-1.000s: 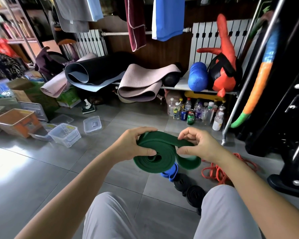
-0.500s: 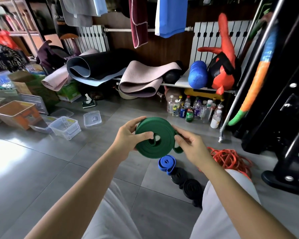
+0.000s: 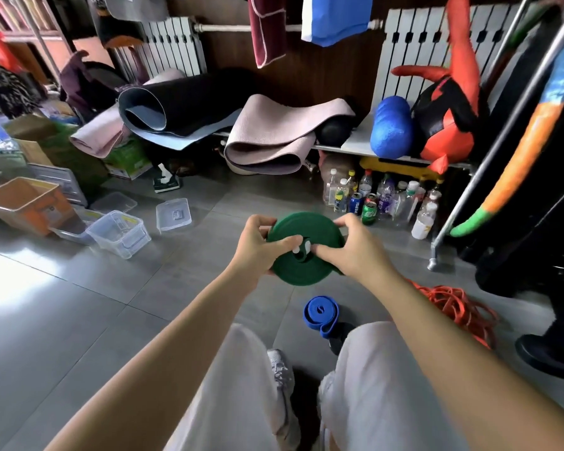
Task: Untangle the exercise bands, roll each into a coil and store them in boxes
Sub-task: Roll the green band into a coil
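You have the green band (image 3: 306, 227) wound into a flat coil and held in the air in front of your knees, above the floor (image 3: 111, 304). Your left hand (image 3: 254, 250) grips its left rim, thumb laid across the face and fingers curled behind. Your right hand (image 3: 354, 252) grips the right side, thumb pressed near the centre hole and fingers hooked over the top rim.

The weak point is the outer tail, which seems to leave the coil at its lower right, just under your right palm; I cannot tell whether it is tucked or only pinned. If that hand lets go first, the rubber will likely spring back and the outer turns will loosen. Squeeze the faces unevenly and the middle turns may push out sideways, so the coil cones instead of lying flat.

The clear box (image 3: 119, 232) stands well off to your left, toward the floor's far left side, with a loose lid (image 3: 173, 214) beside it; that is a long reach. Carrying the coil one-handed is where it would most probably unwind, so keep a thumb over the tail. The coil looks broad against the box mouth, and forcing it could buckle it.

The blue band (image 3: 321, 312) lies coiled on the floor near your right knee; the orange band (image 3: 453, 307) lies in a loose tangle to your right, close enough for a foot to catch.
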